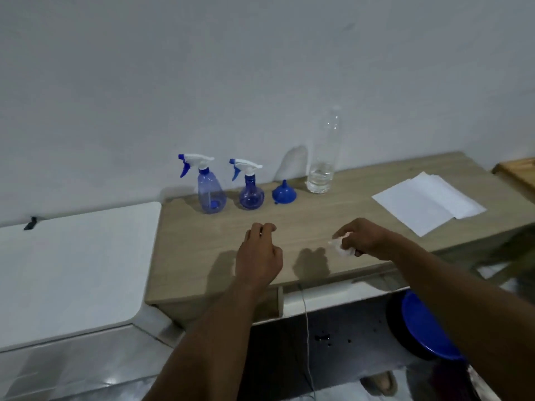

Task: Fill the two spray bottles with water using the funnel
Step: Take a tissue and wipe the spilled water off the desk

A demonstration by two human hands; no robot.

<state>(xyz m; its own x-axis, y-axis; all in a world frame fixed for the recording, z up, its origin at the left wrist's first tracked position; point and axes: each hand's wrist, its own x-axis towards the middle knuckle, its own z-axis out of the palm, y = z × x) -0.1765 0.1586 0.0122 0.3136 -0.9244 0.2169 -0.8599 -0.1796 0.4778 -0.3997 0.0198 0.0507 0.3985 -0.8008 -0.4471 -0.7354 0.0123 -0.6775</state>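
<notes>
First, right grip [364, 240]: the fingers are curled round a small white thing [343, 246] above the front part of the bench [202, 250]. The thing is blurred and half covered, so what it is cannot be told.
Left grip [259, 256]: just left of the right one, back of the hand up, fingers loosely bent with nothing seen in them. The fingertips are tucked out of sight.
Shadows: both hands cast dark patches on the wood below them. Whether either hand touches the bench cannot be told.
Funnel [284, 193]: blue, standing mouth down with its spout up, near the back edge of the bench.
Round spray bottle [251, 192]: just left of the funnel, upright, its white and blue trigger head on. The blue tint hides any water level.
Tall spray bottle [211, 192]: left again, upright, head on. There is a small blue piece at the bottom inside.
Clear bottle [322, 157]: right of the funnel, upright, with a little water at its base. Its top fades into the white wall.
Paper [425, 202]: white sheets overlapping, lying flat well to the right.
Wooden edge [518, 169]: at the far right, cut off by the frame.
White top [72, 264]: a flat surface left of the bench, partly out of view.
Blue disc [425, 328]: below the bench, partly hidden by the right forearm.
Cord [307, 328]: thin, hanging down from the bench front.
</notes>
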